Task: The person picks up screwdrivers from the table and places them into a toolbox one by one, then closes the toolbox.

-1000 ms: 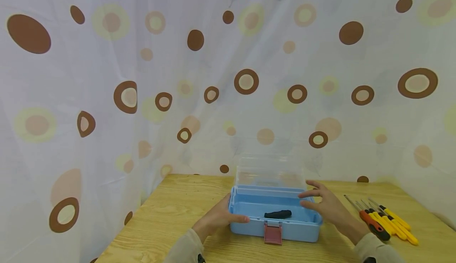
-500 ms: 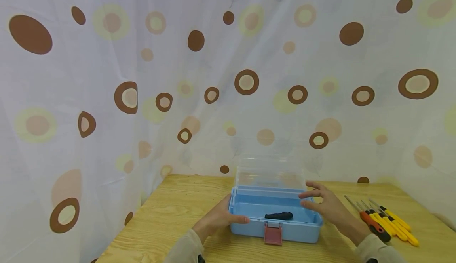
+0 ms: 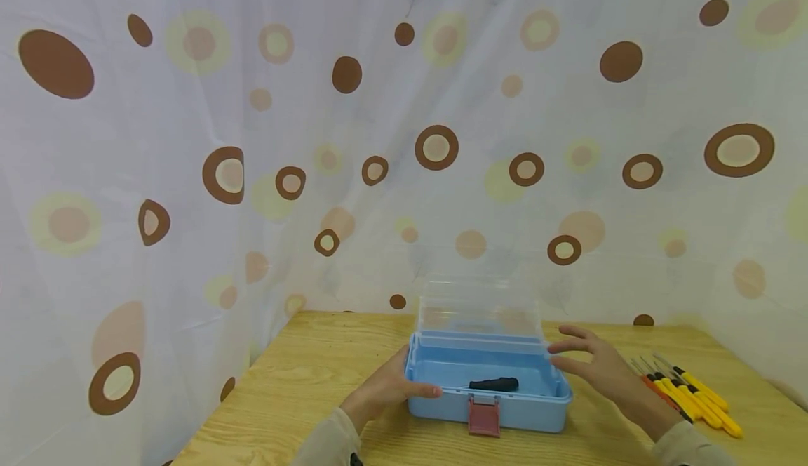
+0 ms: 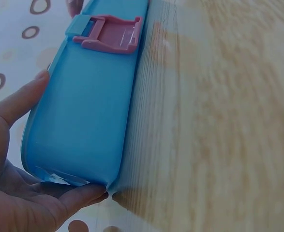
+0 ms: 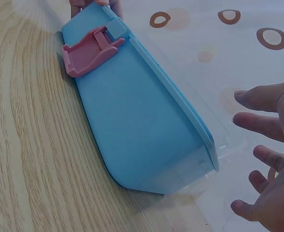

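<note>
The left hand [image 3: 384, 384] grips the left end of the blue box [image 3: 529, 413], thumb at the near rim, fingers against the end wall. The right hand [image 3: 602, 368], fingers spread, is just beside the right end, apart from it. The box rests on the table [image 3: 315, 375], its clear lid [image 3: 481, 306] raised at the far side. A black-handled tool [image 3: 494, 384] lies inside; yellow-handled screwdrivers [image 3: 705, 404] lie right.

No lettering, brand, number or sign can be read on the blue box [image 3: 435, 408], the black-handled tool [image 3: 495, 384] inside it, or the yellow-handled tools [image 3: 716, 414] to its right.
</note>
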Tool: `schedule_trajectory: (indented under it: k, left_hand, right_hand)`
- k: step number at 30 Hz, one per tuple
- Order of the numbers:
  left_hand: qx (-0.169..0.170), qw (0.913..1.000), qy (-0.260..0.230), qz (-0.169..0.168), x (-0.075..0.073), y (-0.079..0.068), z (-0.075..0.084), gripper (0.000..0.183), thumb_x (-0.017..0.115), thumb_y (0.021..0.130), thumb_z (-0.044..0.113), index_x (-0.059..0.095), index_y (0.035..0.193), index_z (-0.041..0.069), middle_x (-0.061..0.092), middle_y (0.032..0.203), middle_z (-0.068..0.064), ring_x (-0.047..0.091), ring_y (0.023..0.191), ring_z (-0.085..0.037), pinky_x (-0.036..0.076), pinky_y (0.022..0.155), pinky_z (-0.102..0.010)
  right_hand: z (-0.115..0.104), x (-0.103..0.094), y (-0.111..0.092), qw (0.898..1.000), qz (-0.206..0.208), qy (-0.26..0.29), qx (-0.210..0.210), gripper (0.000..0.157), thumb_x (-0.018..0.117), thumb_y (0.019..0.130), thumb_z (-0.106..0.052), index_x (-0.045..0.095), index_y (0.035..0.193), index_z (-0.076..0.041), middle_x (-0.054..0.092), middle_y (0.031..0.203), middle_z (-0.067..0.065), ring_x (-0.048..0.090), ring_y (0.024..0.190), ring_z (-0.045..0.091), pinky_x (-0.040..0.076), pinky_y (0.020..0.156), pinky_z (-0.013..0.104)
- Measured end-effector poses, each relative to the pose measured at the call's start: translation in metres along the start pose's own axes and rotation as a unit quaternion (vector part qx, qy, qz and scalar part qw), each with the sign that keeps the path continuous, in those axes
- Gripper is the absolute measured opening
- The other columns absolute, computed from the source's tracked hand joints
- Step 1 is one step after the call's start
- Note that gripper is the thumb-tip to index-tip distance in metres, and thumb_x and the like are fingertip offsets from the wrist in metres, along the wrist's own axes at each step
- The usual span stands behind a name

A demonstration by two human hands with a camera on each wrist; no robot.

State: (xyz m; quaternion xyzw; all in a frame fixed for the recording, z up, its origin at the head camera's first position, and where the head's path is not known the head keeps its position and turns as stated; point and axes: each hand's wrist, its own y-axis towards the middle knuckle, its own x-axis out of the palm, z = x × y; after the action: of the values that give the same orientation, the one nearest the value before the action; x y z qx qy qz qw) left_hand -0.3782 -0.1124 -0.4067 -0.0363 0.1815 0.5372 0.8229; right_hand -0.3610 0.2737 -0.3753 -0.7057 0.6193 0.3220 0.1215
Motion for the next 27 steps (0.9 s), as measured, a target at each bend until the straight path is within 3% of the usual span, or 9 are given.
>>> schedule_trajectory:
  k: [10,18,21,27]
  left_hand:
    - [0.008,0.9999,-0.009,-0.007,-0.001,0.000,-0.001,0.109,0.088,0.085,0.020,0.015,0.167,0.015,0.038,0.160,-0.015,0.042,0.139,-0.042,0.031,0.113,-0.065]
    - [0.004,1.0000,-0.001,-0.005,-0.002,0.001,-0.004,0.109,0.088,0.086,0.020,0.015,0.167,0.015,0.038,0.160,-0.015,0.043,0.139,-0.043,0.032,0.112,-0.066]
    - [0.003,1.0000,0.000,-0.003,-0.003,0.001,-0.004,0.109,0.088,0.086,0.021,0.015,0.167,0.015,0.038,0.160,-0.015,0.042,0.139,-0.042,0.032,0.112,-0.066]
    - [0.006,1.0000,0.004,-0.002,-0.001,0.000,-0.002,0.106,0.088,0.086,0.020,0.019,0.166,0.013,0.041,0.158,-0.015,0.046,0.136,-0.040,0.034,0.112,-0.064]
  right_hand:
    - [0.014,-0.020,-0.014,0.999,0.020,-0.048,0.007,0.045,0.066,0.103,-0.036,0.069,0.128,0.001,0.032,0.158,0.030,0.024,0.140,0.060,0.037,0.096,0.075]
    - [0.038,-0.036,-0.027,0.994,0.057,-0.094,-0.019,0.042,0.065,0.104,-0.033,0.070,0.124,0.003,0.037,0.152,0.036,0.034,0.132,0.061,0.041,0.095,0.072]
    - [0.049,-0.042,-0.030,0.993,0.062,-0.099,-0.021,0.042,0.064,0.105,-0.032,0.069,0.124,0.005,0.036,0.150,0.038,0.035,0.131,0.061,0.046,0.095,0.064]
    - [0.070,-0.056,-0.031,0.989,0.072,-0.127,-0.007,0.047,0.062,0.105,-0.035,0.069,0.123,0.007,0.033,0.149,0.042,0.031,0.129,0.066,0.040,0.092,0.074]
